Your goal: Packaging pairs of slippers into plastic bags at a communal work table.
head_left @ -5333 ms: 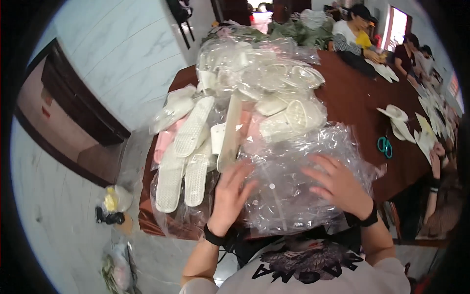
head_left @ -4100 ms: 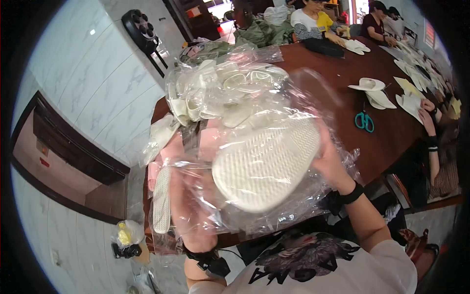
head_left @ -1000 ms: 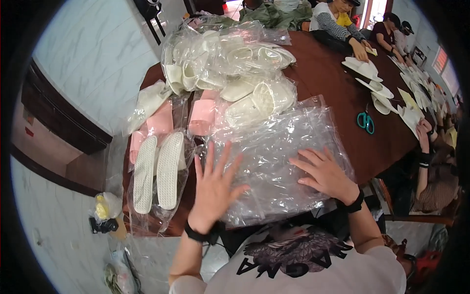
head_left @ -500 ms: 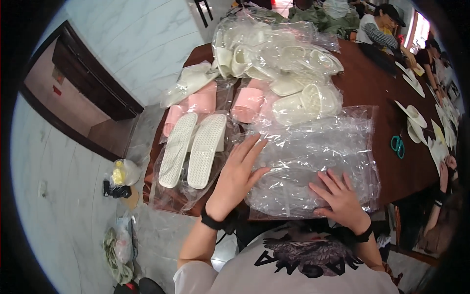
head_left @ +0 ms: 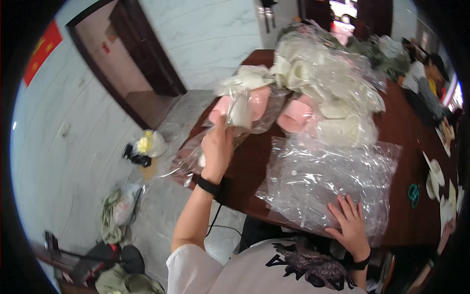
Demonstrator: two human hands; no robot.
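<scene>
My left hand (head_left: 218, 149) is closed on a pair of white slippers (head_left: 240, 112) in a clear bag, lifted and turned at the left side of the table; the hand hides part of the pair. Behind it lie bagged pink slippers (head_left: 259, 100). My right hand (head_left: 348, 228) rests with fingers spread on a stack of flat clear plastic bags (head_left: 313, 176) at the table's near edge. Just beyond the stack are another bagged pink slipper (head_left: 295, 116) and bagged white slippers (head_left: 345, 130).
A big heap of bagged white slippers (head_left: 323, 68) covers the far part of the brown table (head_left: 401, 147). Teal scissors (head_left: 413, 195) and loose white slipper pieces (head_left: 433, 179) lie to the right. Another person (head_left: 421, 83) sits at the far right. Bags stand on the floor at left.
My left hand has moved left from beside the clear bags and taken hold of the bagged white slippers, which were lying soles up. My right hand stays on the bags. The view has shifted left.
</scene>
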